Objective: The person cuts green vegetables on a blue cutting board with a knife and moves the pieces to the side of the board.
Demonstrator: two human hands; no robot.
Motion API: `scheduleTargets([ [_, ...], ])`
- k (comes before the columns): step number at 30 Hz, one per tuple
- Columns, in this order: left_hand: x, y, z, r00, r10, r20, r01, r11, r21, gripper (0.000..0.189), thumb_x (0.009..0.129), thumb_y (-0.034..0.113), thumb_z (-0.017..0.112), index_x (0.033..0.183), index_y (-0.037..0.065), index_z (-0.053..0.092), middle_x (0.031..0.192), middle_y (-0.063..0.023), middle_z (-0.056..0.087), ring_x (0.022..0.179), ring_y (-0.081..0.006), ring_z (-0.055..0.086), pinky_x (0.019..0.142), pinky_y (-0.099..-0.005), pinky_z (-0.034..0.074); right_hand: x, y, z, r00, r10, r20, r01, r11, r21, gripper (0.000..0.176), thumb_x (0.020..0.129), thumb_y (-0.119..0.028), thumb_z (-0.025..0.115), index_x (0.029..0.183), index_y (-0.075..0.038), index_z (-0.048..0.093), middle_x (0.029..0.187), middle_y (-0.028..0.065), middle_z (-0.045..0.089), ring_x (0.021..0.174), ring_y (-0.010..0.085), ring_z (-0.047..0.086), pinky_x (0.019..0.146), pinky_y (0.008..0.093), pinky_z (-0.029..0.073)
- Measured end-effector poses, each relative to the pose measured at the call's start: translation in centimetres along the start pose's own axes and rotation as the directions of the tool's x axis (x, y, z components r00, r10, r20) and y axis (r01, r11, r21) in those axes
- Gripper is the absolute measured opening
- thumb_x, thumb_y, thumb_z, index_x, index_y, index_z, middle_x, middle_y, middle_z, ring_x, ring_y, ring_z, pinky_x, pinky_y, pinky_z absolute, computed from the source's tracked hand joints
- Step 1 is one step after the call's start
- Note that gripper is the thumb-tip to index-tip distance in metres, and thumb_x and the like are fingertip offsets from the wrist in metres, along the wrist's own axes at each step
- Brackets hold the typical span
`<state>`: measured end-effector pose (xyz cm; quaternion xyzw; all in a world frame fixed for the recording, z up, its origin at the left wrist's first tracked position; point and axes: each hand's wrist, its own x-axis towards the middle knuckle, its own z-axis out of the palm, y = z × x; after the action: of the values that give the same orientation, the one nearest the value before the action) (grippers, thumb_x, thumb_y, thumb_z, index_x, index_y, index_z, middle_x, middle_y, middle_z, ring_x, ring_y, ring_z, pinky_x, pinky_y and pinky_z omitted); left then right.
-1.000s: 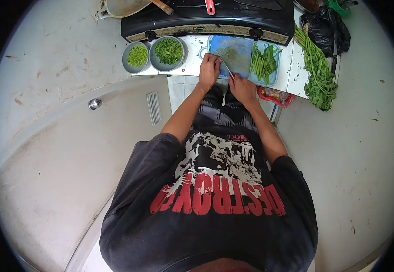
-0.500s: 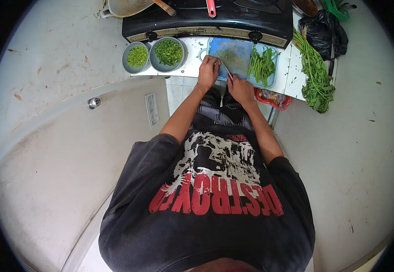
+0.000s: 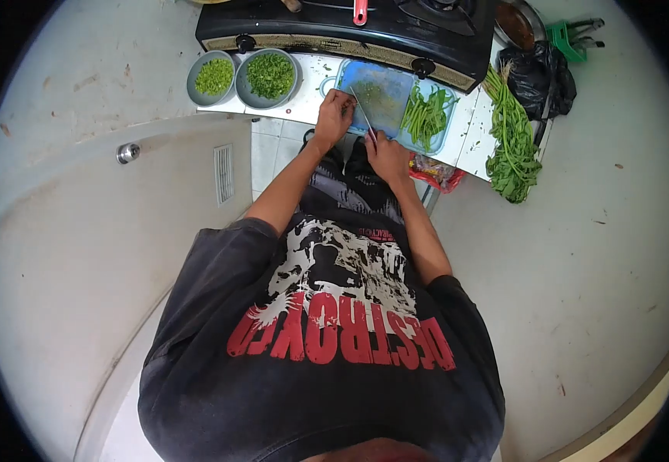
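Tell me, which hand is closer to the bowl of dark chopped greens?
Left. The left hand is at the blue board, close to the bowl; the right hand, holding a knife, is farther right.

Head cam, fisheye, pts steeply down (counter far off).

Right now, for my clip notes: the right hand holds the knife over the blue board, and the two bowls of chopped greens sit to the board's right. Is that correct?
One slip: the head view shows the smaller bowl and the larger bowl to the left of the blue board, beyond the left hand. The right hand does hold the knife over it.
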<state>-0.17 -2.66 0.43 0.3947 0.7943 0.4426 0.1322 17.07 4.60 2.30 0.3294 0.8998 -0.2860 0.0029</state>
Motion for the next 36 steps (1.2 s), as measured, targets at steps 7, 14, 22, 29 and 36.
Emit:
scheduleTargets([
  [7,-0.6,-0.2,0.4,0.999,-0.046,-0.021,0.047,0.998,0.037,0.013,0.084,-0.001,0.065,0.096,0.000,0.070,0.091,-0.0165,0.063,0.092,-0.0369,0.062,0.084,-0.0443,0.051,1.0,-1.0,-0.5,0.999,-0.004,0.038,0.006,0.999,-0.053,0.039,0.100,-0.038,0.053,0.094,-0.001,0.065,0.069,0.0256,0.068,0.067,0.0432,0.070,0.063,0.0541,0.056],
  [14,-0.6,-0.1,0.2,0.998,-0.045,-0.050,0.046,0.999,0.023,0.012,0.084,-0.001,0.065,0.095,0.001,0.070,0.091,-0.0165,0.064,0.089,-0.0366,0.064,0.082,-0.0447,0.052,2.9,-2.1,-0.2,0.999,0.003,0.049,0.001,0.996,-0.093,0.040,0.100,-0.038,0.053,0.094,-0.001,0.066,0.073,0.0264,0.069,0.070,0.0443,0.070,0.065,0.0540,0.057],
  [22,-0.6,-0.1,0.1,0.994,-0.103,-0.042,0.102,0.995,-0.019,0.011,0.086,0.003,0.068,0.095,0.003,0.073,0.090,-0.0150,0.067,0.088,-0.0356,0.066,0.081,-0.0430,0.053,-0.2,-0.2,-0.9,0.998,-0.009,0.058,0.015,0.993,-0.113,0.041,0.102,-0.038,0.051,0.094,0.000,0.065,0.072,0.0278,0.068,0.069,0.0461,0.070,0.064,0.0559,0.055],
  [29,-0.7,-0.6,0.3,0.997,-0.046,-0.063,0.047,0.999,0.020,0.012,0.086,0.003,0.068,0.096,0.003,0.074,0.094,-0.0148,0.068,0.091,-0.0341,0.066,0.084,-0.0409,0.053,0.5,-1.6,-1.1,0.997,0.031,0.076,-0.024,0.995,-0.097,0.042,0.102,-0.039,0.050,0.093,-0.001,0.064,0.072,0.0289,0.068,0.069,0.0474,0.069,0.064,0.0557,0.056],
  [36,-0.7,-0.9,0.4,0.997,-0.053,-0.062,0.054,0.998,0.023,0.010,0.086,0.003,0.068,0.094,0.003,0.074,0.093,-0.0143,0.067,0.090,-0.0335,0.067,0.082,-0.0411,0.054,3.1,-2.8,-0.2,0.996,0.036,0.085,-0.028,0.996,-0.087,0.042,0.102,-0.038,0.050,0.095,0.000,0.065,0.076,0.0290,0.069,0.073,0.0468,0.070,0.070,0.0550,0.056],
])
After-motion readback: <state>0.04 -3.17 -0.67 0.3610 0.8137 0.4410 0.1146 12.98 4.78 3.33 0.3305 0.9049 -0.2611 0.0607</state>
